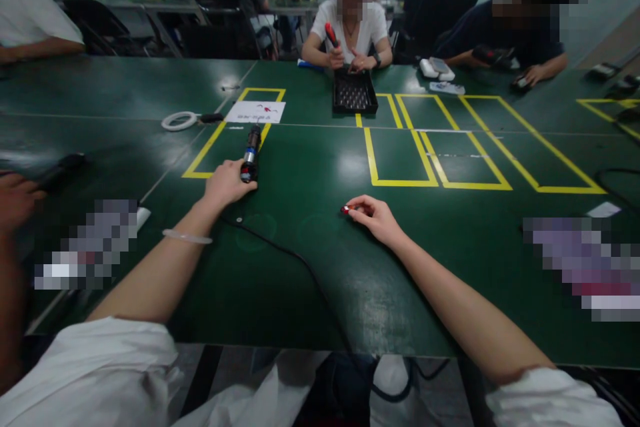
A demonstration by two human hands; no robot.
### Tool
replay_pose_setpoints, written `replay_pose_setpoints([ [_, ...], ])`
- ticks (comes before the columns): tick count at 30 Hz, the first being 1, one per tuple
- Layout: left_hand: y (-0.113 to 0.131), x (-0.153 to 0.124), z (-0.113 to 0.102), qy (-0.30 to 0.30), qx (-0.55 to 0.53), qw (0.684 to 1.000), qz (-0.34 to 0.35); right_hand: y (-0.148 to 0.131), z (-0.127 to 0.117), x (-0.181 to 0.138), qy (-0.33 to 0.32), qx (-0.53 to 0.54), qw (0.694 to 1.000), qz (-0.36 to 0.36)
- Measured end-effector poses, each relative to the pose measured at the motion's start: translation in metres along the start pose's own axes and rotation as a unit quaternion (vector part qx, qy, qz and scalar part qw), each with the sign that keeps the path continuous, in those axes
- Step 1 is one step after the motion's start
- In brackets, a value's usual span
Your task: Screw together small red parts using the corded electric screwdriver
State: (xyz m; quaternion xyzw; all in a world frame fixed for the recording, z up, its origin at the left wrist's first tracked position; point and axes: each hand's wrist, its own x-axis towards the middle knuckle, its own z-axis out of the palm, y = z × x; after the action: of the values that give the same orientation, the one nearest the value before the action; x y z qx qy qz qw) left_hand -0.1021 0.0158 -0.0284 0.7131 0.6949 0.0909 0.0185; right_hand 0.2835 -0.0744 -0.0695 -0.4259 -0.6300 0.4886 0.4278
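Note:
My left hand (227,183) rests on the green table (310,240) with its fingers curled round the rear end of a black and blue electric screwdriver (251,153) that lies flat, pointing away from me. Its black cable (295,257) runs back across the table toward my body. My right hand (375,215) lies to the right, fingers pinched on a small red object (345,209) touching the table surface. A thin bracelet (187,237) circles my left wrist.
Yellow tape rectangles (435,153) mark the tabletop. A white card (255,111) and a white ring (179,121) lie beyond the screwdriver. Across the table a person holds a red tool (332,35) over a black tray (354,92). Other people sit at both sides.

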Motion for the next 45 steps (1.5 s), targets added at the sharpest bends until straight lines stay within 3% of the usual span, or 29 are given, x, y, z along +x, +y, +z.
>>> replay_pose_setpoints([
  [3, 0.038, -0.015, 0.0, -0.009, 0.052, 0.999, 0.002, 0.002, -0.001, -0.001, 0.015, 0.016, 1.0, -0.002],
  [12, 0.142, -0.064, 0.006, -0.015, 0.055, 0.992, 0.11, 0.006, -0.005, -0.002, 0.056, 0.041, 0.998, -0.004],
  [18, 0.188, -0.093, 0.015, -0.01, 0.024, 0.983, 0.181, 0.006, -0.008, -0.008, 0.058, 0.053, 0.997, -0.004],
  [24, 0.198, -0.106, 0.02, -0.002, 0.013, 0.975, 0.223, 0.006, -0.007, -0.01, 0.043, 0.023, 0.998, -0.037],
  [37, 0.197, -0.108, 0.022, 0.008, 0.009, 0.973, 0.23, 0.009, -0.004, -0.008, -0.008, -0.187, 0.973, -0.132],
  [45, 0.197, -0.108, 0.022, 0.014, 0.01, 0.972, 0.235, 0.003, -0.001, -0.011, 0.013, -0.22, 0.964, -0.146],
])
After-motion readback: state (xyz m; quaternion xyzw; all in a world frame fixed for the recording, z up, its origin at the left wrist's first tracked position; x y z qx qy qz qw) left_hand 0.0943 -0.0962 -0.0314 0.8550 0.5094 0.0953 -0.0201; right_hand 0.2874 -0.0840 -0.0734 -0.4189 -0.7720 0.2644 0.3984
